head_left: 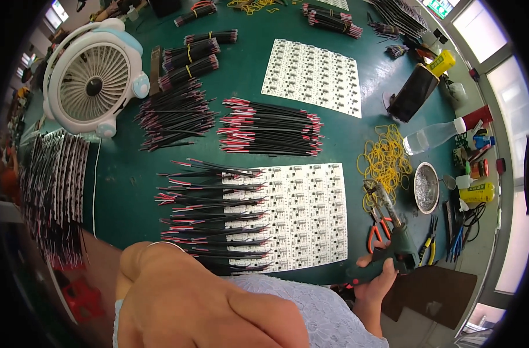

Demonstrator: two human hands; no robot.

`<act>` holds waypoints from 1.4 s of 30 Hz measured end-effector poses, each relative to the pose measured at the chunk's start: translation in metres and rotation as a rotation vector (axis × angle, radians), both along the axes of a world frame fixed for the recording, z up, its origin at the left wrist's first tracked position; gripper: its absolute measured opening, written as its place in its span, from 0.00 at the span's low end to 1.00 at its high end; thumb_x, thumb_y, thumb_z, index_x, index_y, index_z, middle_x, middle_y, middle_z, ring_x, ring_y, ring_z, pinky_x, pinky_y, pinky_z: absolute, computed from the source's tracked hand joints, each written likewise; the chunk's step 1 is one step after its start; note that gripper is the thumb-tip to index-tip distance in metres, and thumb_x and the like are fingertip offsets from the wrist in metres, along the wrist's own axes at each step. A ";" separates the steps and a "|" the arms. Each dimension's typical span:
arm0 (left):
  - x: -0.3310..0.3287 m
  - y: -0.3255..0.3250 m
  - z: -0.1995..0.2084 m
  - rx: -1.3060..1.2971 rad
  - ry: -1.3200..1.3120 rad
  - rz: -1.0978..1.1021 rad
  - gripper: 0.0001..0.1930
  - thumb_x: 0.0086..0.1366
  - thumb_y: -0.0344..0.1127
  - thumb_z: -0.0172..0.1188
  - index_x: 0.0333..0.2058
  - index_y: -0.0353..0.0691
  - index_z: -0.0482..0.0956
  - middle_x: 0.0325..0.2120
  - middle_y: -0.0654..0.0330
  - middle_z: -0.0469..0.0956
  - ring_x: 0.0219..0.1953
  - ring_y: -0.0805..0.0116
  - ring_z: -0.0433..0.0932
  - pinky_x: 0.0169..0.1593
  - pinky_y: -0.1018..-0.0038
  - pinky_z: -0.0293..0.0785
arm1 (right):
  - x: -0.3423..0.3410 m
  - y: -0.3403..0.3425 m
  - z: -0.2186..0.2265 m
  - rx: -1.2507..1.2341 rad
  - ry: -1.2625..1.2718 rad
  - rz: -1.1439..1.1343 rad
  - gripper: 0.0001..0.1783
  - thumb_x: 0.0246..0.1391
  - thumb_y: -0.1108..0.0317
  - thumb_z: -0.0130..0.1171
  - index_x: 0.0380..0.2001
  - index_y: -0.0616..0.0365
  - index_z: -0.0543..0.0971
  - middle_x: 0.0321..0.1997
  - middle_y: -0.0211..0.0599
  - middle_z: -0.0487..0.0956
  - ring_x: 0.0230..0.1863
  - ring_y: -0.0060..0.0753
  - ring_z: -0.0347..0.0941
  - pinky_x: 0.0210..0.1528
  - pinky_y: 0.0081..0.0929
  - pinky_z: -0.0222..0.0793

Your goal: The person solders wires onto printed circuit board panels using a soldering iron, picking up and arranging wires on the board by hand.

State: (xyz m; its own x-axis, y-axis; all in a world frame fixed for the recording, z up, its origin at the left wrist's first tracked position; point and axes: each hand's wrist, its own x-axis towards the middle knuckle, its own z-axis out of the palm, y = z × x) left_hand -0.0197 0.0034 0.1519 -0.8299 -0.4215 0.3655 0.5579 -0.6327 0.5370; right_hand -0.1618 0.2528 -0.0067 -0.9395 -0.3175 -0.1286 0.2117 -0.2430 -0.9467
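Note:
My left hand [212, 301] is raised close in front of me, its back filling the lower middle of the view. Its fingertips are hidden, so whether it holds anything does not show. At the lower right, my right hand [376, 277] is closed round the handle of a green soldering gun [402, 246], whose metal tip points up and away. Between the hands lies a white circuit board panel [305, 217] with rows of small parts. Black wires with red and white ends [206, 200] stretch in rows across its left side.
Farther back are loose wires [270, 127], bundled wires [189, 55] and a second board panel [314, 75]. A fan [93, 84] stands left, near stacked wired boards [55, 180]. On the right are yellow rubber bands [386, 159], a metal bowl [426, 188], a bottle [433, 137] and pliers [430, 240].

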 end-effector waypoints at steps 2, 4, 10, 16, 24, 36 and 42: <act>0.002 -0.007 -0.006 0.041 0.101 -0.136 0.11 0.59 0.45 0.64 0.22 0.49 0.82 0.28 0.61 0.81 0.30 0.65 0.68 0.31 0.71 0.64 | 0.001 -0.001 0.002 0.002 0.011 0.007 0.27 0.58 0.55 0.54 0.55 0.59 0.64 0.49 0.44 0.74 0.25 0.31 0.75 0.28 0.29 0.73; 0.001 -0.026 -0.010 -0.058 0.140 -0.138 0.10 0.59 0.42 0.63 0.21 0.48 0.79 0.27 0.62 0.80 0.28 0.64 0.70 0.30 0.70 0.65 | 0.001 -0.002 0.003 0.000 0.030 0.003 0.27 0.58 0.55 0.53 0.55 0.59 0.64 0.49 0.44 0.74 0.25 0.30 0.74 0.28 0.29 0.72; -0.002 -0.011 -0.021 -0.141 0.254 0.540 0.13 0.60 0.33 0.56 0.17 0.45 0.68 0.20 0.65 0.75 0.19 0.66 0.73 0.26 0.73 0.71 | 0.002 -0.003 0.001 0.006 0.020 -0.012 0.28 0.58 0.55 0.53 0.56 0.61 0.63 0.49 0.44 0.74 0.25 0.30 0.73 0.27 0.30 0.72; -0.027 -0.061 -0.036 -0.675 -0.036 0.463 0.06 0.56 0.28 0.59 0.32 0.38 0.73 0.31 0.58 0.76 0.33 0.63 0.74 0.40 0.72 0.70 | -0.005 -0.009 0.001 -0.022 -0.022 -0.007 0.28 0.57 0.56 0.53 0.56 0.60 0.65 0.47 0.44 0.75 0.24 0.30 0.73 0.27 0.30 0.72; -0.149 -0.150 -0.132 -1.784 -0.603 0.403 0.24 0.55 0.29 0.61 0.52 0.38 0.73 0.47 0.49 0.74 0.51 0.52 0.72 0.55 0.64 0.68 | -0.016 -0.025 0.004 -0.123 -0.143 -0.052 0.28 0.54 0.57 0.55 0.54 0.62 0.66 0.46 0.47 0.75 0.24 0.33 0.75 0.27 0.30 0.74; -0.182 -0.158 -0.165 -2.033 -0.715 0.263 0.11 0.55 0.27 0.58 0.39 0.35 0.75 0.34 0.52 0.73 0.40 0.52 0.72 0.45 0.62 0.71 | -0.015 -0.027 0.004 -0.091 -0.138 -0.017 0.26 0.55 0.57 0.55 0.54 0.60 0.66 0.46 0.46 0.75 0.24 0.31 0.74 0.28 0.31 0.73; -0.181 -0.151 -0.159 -2.101 -0.756 0.316 0.10 0.61 0.31 0.57 0.40 0.35 0.71 0.35 0.49 0.73 0.39 0.47 0.73 0.44 0.59 0.69 | -0.010 -0.026 0.008 -0.131 -0.144 -0.088 0.29 0.53 0.60 0.56 0.55 0.63 0.65 0.45 0.50 0.75 0.24 0.34 0.76 0.24 0.28 0.75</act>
